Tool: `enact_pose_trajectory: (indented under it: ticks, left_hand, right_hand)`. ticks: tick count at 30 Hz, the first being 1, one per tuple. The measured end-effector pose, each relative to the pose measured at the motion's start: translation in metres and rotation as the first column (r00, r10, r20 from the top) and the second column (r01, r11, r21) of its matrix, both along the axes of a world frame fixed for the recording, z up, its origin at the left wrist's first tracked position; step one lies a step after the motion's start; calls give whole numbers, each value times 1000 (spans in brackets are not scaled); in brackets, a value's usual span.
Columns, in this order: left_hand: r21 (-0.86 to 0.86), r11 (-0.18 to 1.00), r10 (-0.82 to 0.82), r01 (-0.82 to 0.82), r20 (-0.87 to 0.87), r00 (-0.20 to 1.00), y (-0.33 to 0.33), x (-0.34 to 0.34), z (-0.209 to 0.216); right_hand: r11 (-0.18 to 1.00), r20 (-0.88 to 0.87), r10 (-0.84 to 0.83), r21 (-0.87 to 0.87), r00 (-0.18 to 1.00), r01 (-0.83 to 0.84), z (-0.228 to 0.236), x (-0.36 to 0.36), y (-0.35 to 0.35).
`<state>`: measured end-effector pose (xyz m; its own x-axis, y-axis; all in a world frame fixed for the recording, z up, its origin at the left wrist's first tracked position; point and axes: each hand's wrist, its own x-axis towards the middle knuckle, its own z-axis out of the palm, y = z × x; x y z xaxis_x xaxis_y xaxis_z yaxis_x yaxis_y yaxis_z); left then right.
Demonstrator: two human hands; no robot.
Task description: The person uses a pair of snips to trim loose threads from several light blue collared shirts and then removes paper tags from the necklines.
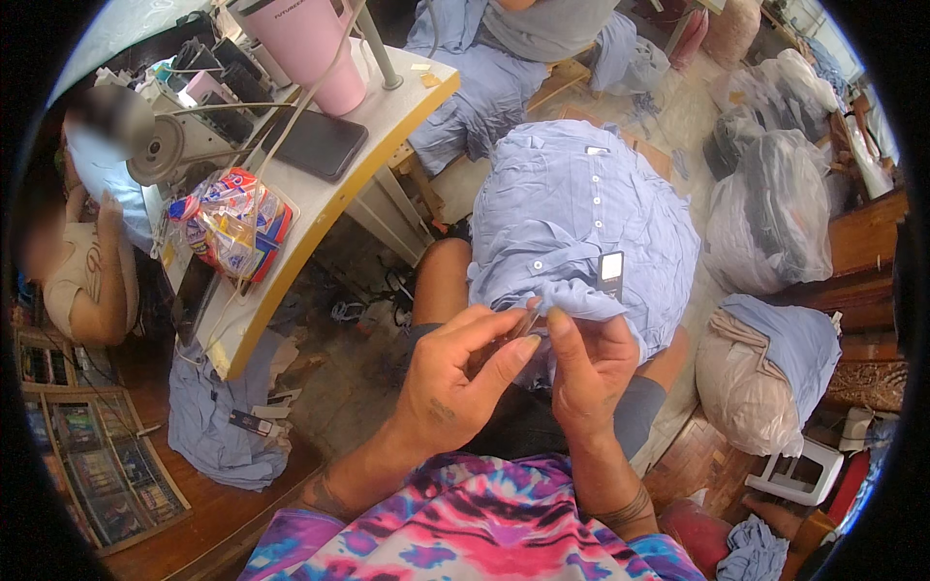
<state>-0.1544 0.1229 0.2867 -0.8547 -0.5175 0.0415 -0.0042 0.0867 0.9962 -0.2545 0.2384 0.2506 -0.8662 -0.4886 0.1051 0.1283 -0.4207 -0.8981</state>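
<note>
Seemingly resting the blue buttoned garment [567, 218] over the lap [442, 289] for support, pinching its near edge with the right hand [586, 373] and some thin item [524, 325], too unclear to name, with the left hand [460, 378].

Pink tumbler [302, 53] near dark phone [322, 145] on table [395, 108]; leftward, probably sewing machine [189, 140]

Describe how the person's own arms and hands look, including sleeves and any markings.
The left hand and right hand are bare, without gloves. A small dark marking shows on the left one, near the wrist. Both forearms carry dark, band-like markings, apparently tattoos. The tie-dye shirt mixes pink, purple, blue and white; its sleeves leave the forearms bare.
</note>
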Motion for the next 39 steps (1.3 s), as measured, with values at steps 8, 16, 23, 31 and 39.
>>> enact_pose_trajectory:
  ticks: [8,16,23,31,39]
  left_hand:
    - [75,997,-11,5,84,996,-3,5,5]
    - [-121,990,66,-72,-50,997,-2,-5,-19]
    - [136,984,115,-115,6,993,-11,4,-14]
    - [193,981,-39,31,38,999,-15,-14,-42]
    - [321,940,-133,117,29,991,-27,-6,-71]
  right_hand:
    - [1000,-9,2,22,1000,-2,2,2,-2]
    - [997,-7,-58,53,998,58,0,1,0]
    - [977,54,-44,209,998,32,-5,1,0]
    - [972,7,-3,234,1000,1,-12,8,6]
    - [906,-116,82,423,990,-25,-24,15,6]
